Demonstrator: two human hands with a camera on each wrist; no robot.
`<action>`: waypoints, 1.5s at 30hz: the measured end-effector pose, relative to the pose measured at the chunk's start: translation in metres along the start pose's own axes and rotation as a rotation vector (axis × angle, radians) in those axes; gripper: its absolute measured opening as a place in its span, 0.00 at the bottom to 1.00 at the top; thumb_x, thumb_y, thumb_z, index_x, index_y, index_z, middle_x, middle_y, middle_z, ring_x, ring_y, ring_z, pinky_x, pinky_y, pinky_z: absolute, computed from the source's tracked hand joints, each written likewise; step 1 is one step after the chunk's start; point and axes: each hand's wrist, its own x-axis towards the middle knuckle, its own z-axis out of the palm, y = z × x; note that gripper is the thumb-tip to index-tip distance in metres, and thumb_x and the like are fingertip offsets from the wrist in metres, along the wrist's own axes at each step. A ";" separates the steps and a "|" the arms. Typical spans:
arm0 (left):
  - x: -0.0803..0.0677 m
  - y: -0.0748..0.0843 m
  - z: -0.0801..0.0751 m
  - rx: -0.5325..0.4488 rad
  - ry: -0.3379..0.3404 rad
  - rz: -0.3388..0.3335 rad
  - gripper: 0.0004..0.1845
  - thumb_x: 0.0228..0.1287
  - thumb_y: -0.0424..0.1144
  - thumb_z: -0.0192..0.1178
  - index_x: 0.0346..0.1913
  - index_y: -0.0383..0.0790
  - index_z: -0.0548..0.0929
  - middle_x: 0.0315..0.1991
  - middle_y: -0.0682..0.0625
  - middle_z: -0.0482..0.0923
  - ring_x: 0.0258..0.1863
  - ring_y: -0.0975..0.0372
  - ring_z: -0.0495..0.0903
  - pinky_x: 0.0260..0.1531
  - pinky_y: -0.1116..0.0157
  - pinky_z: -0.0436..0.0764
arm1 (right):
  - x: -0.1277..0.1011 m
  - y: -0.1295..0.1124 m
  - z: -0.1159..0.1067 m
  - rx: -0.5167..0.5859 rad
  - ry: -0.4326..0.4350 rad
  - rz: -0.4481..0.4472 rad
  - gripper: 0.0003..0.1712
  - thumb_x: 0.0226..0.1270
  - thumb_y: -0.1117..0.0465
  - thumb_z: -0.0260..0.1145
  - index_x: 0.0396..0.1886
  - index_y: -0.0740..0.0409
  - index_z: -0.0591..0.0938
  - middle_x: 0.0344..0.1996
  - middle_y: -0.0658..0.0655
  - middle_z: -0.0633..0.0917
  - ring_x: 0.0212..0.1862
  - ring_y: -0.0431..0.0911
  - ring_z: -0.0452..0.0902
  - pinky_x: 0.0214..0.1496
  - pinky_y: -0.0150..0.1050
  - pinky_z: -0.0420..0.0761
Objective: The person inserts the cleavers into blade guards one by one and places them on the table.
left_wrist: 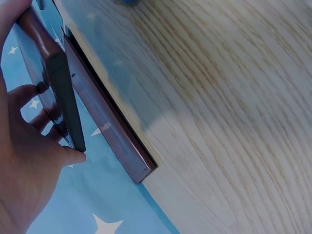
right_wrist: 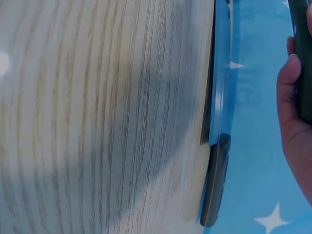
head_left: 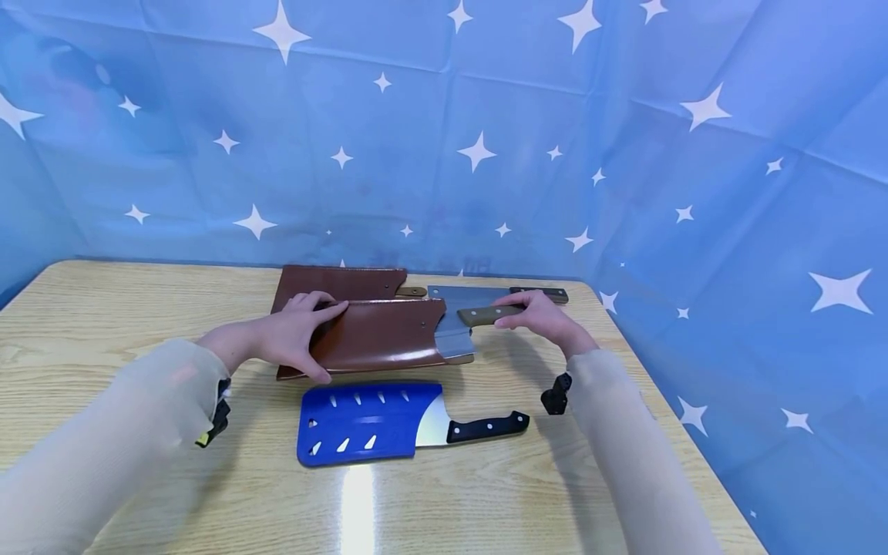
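Note:
My left hand (head_left: pixel 305 335) grips the left end of a brown leather sheath (head_left: pixel 381 335), thumb on its near edge and fingers over the top. A cleaver's blade (head_left: pixel 454 343) sticks partly out of the sheath's right end. My right hand (head_left: pixel 516 311) pinches that cleaver's wooden handle (head_left: pixel 486 314). In the left wrist view my left hand (left_wrist: pixel 29 161) holds the sheath (left_wrist: pixel 58 92) edge-on, raised off the table. In the right wrist view my right hand (right_wrist: pixel 292 102) holds the handle (right_wrist: pixel 304 58) at the frame's right edge.
A second brown sheath (head_left: pixel 340 281) lies behind, next to a bare cleaver (head_left: pixel 465 297) with a dark handle (head_left: pixel 541 294). Nearer me lies a cleaver in a blue plastic guard (head_left: pixel 368 422) with a black handle (head_left: pixel 488 425). All rest on a wooden table (head_left: pixel 104 324) enclosed by a blue starred cloth.

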 end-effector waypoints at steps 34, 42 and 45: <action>0.009 0.006 -0.003 0.020 0.030 -0.045 0.59 0.38 0.57 0.73 0.72 0.37 0.54 0.66 0.36 0.54 0.63 0.41 0.53 0.58 0.39 0.61 | 0.012 -0.016 0.023 0.055 0.017 -0.027 0.24 0.58 0.58 0.69 0.55 0.60 0.80 0.53 0.62 0.76 0.41 0.47 0.73 0.51 0.53 0.72; 0.012 0.010 -0.002 0.022 0.016 -0.039 0.59 0.38 0.59 0.72 0.72 0.37 0.56 0.66 0.35 0.54 0.64 0.41 0.53 0.58 0.40 0.62 | 0.015 -0.022 0.032 0.067 -0.022 -0.048 0.24 0.58 0.59 0.69 0.55 0.60 0.79 0.52 0.63 0.78 0.41 0.46 0.75 0.51 0.54 0.74; 0.012 0.013 -0.001 0.017 0.032 -0.020 0.59 0.36 0.61 0.72 0.71 0.37 0.58 0.65 0.35 0.55 0.63 0.41 0.54 0.58 0.40 0.62 | 0.016 -0.024 0.036 0.071 -0.033 -0.058 0.25 0.58 0.59 0.69 0.56 0.61 0.79 0.52 0.63 0.78 0.40 0.45 0.76 0.50 0.54 0.75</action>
